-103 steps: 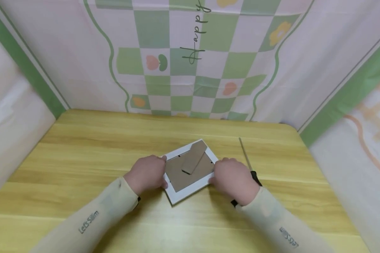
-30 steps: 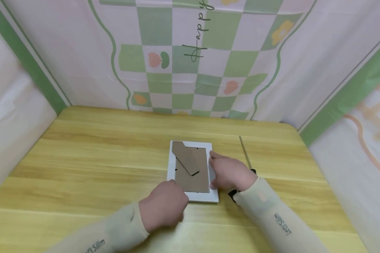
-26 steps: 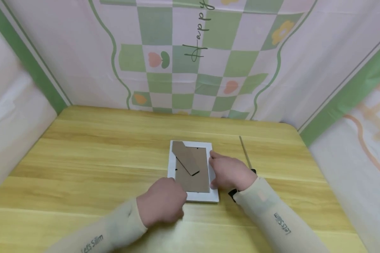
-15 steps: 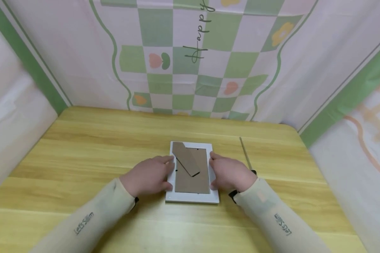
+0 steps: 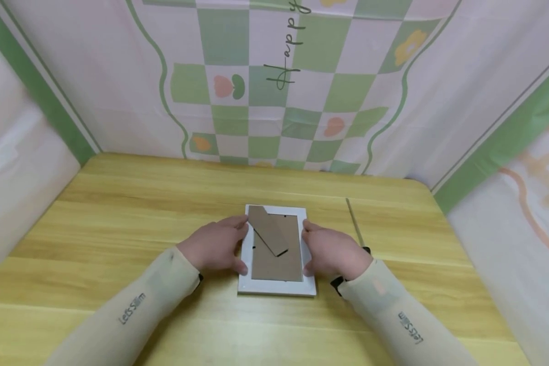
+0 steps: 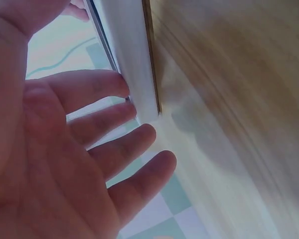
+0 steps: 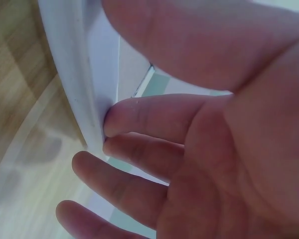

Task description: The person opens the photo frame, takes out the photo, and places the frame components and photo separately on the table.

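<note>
A white picture frame [image 5: 278,286] lies back up on the table, its long sides running away from me. Its brown backing board [image 5: 279,268] carries a slanted brown easel stand [image 5: 269,229]. My left hand [image 5: 215,245] rests at the left edge, thumb and fingers spread and lightly touching it. At the right edge my right hand [image 5: 336,249] touches the border with thumb and fingertips. Both wrist views show fairly straight fingers, with the frame's side [image 6: 134,55] by the left fingertips and its border [image 7: 72,64] against the right ones.
A thin metal rod [image 5: 354,221] lies right of the frame, its near end hidden by my right wrist. The wooden table [image 5: 142,203] reaches to a patterned cloth [image 5: 229,122] at the back. More cloth hangs at both sides.
The frame was held aslant between both hands and has been turned to lie straight. My left hand went from the near left corner to the left edge; the right stayed at the right edge.
</note>
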Action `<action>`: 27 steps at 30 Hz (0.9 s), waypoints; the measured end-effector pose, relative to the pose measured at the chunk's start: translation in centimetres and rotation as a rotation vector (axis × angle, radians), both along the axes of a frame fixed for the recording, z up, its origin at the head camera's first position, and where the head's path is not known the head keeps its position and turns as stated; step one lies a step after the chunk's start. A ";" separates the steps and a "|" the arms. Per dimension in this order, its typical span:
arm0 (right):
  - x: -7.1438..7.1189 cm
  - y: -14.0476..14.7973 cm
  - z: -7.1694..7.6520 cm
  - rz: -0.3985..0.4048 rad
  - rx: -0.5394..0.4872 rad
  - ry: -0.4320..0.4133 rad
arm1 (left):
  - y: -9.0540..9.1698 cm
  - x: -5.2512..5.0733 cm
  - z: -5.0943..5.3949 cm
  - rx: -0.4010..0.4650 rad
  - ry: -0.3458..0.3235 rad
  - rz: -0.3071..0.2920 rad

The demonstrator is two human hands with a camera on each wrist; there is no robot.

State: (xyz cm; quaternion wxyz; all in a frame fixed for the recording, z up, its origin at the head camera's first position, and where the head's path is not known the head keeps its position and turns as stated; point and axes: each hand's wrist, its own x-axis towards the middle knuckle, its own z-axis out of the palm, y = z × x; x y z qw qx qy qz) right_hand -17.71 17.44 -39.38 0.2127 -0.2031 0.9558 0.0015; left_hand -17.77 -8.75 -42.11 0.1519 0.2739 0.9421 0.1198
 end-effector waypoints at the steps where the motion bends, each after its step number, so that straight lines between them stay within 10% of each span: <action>1: 0.0 0.0 0.0 -0.001 -0.002 0.001 | 0.1 0.0 0.1 0.001 0.002 0.002; 27: 4.6 5.1 -1.4 0.071 -0.130 0.283 | 1.2 0.0 0.6 -0.001 -0.094 0.069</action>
